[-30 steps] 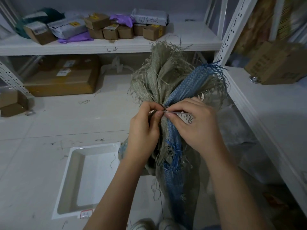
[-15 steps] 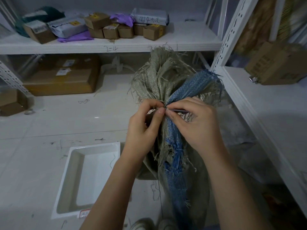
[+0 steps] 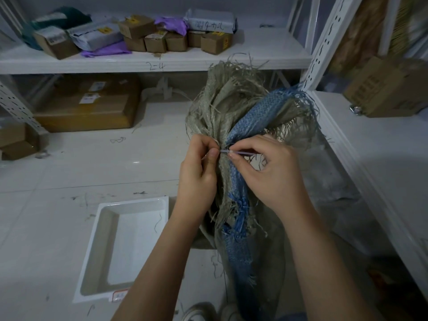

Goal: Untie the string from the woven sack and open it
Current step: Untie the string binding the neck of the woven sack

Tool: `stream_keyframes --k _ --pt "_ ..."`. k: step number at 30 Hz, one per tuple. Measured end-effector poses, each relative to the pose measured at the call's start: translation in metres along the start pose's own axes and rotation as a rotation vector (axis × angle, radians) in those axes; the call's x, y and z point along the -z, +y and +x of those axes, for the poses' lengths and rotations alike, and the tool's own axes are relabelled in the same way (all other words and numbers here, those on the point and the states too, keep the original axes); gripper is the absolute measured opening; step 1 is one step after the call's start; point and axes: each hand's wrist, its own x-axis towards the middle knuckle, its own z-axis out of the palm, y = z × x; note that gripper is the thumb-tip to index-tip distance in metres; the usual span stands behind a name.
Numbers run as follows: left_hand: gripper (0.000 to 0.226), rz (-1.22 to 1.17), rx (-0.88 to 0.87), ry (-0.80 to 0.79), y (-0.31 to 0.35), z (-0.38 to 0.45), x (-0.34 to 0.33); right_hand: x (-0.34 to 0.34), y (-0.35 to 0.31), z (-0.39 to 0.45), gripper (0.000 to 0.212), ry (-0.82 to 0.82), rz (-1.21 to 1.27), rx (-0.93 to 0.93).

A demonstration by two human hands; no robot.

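**Sack neck still tied; string end being worked**

Woven sack (image 3: 234, 126) stands upright on the floor beside the corner of the white shelf (image 3: 361, 158), just right of a white tray (image 3: 132, 205). Neck bunched tight, frayed mouth fanned above it. Left hand (image 3: 199, 172): grip pinched together on the neck at the knot. Right hand (image 3: 266, 170): grip clamped on a pale string (image 3: 243, 154) running taut along the neck. Judgement: untying under way, not finished; binding appears to hold. Remaining: free the string, spread the mouth open.
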Motion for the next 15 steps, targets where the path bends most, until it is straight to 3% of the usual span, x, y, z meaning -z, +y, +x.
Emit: stream_keyframes --k 7,15 --pt "0.016 -0.197 0.005 -0.058 0.0051 0.0016 0.0035 0.0036 0.0021 -0.0009 0.009 0.047 0.104 -0.12" --pt "0.024 -0.051 0.024 -0.088 0.0025 0.0021 -0.0009 0.0028 0.0019 -0.0016 0.008 -0.011 -0.021 -0.065"
